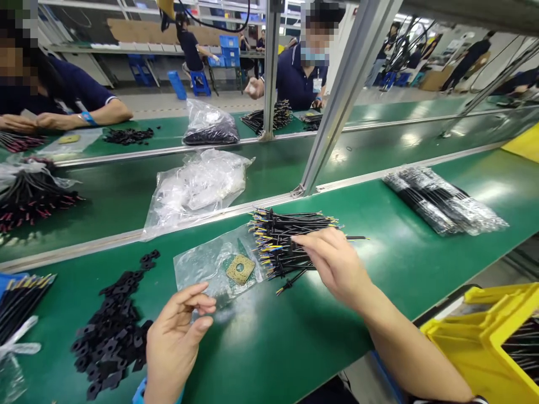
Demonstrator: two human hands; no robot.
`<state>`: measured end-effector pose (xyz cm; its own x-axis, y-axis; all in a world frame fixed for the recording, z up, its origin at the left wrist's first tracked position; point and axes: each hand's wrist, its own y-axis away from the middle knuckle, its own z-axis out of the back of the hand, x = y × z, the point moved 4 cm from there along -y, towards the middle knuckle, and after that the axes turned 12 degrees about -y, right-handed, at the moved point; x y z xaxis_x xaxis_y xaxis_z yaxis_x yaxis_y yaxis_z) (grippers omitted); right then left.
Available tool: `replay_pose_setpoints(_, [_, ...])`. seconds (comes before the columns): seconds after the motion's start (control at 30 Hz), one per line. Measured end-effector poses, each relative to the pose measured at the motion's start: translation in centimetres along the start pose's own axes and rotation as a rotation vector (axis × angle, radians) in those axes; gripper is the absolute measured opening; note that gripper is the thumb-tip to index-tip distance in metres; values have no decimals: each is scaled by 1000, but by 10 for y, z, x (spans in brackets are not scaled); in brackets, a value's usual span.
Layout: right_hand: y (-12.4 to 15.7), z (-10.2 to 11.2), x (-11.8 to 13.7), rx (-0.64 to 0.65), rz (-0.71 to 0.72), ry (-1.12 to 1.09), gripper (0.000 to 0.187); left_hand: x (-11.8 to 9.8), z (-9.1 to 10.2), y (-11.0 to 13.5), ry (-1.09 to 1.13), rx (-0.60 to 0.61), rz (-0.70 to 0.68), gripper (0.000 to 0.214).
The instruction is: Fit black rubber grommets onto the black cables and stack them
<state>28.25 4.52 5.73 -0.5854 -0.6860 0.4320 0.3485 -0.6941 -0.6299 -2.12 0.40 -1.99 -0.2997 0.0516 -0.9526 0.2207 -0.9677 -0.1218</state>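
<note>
My right hand point(337, 269) is over a pile of short black cables point(280, 230) with stripped yellow, blue and white wire ends. Its thumb and forefinger are pinched on a black cable at the pile, and one cable point(357, 238) sticks out past the knuckles to the right. My left hand point(179, 336) is held palm inward above the table, fingers loosely bent and apart from the thumb, with nothing seen between them. Ahead of it, a yellow-brown square sponge point(240, 269) with a central hole lies on a clear plastic bag point(197, 264). Small black rubber-like parts point(112, 331) are heaped left of this hand.
Bagged black cables point(442, 199) lie at right. A yellow bin point(463, 331) stands at the lower right. Crumpled clear bags point(202, 182) rest by the metal rail; a slanted metal post point(337, 106) rises there. More cables point(25, 308) are at left. Co-workers sit across the line.
</note>
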Motion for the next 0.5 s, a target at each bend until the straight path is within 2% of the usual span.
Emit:
replay_pose_setpoints(0.1, [-5, -16, -21, 88, -42, -31, 30, 1, -1, 4, -12, -3, 17, 49])
replay_pose_setpoints(0.2, [-9, -35, -39, 78, -62, -11, 29, 3, 0, 6, -24, -4, 10, 46])
replay_pose_setpoints(0.27, [-11, -37, -46, 67, -63, 4, 30, 3, -1, 6, -48, 46, -13, 44])
replay_pose_setpoints(0.33, [-9, -25, -50, 74, -67, 15, 38, 3, -2, 6, -85, 63, -30, 42])
replay_pose_setpoints(0.4, [-2, -3, -53, 112, -75, 35, 54, 2, -4, 7, -151, 31, -57, 41])
replay_pose_setpoints(0.5, [18, 29, -64, 273, -109, 124, 108, -3, -11, 10, -314, 44, -167, 42])
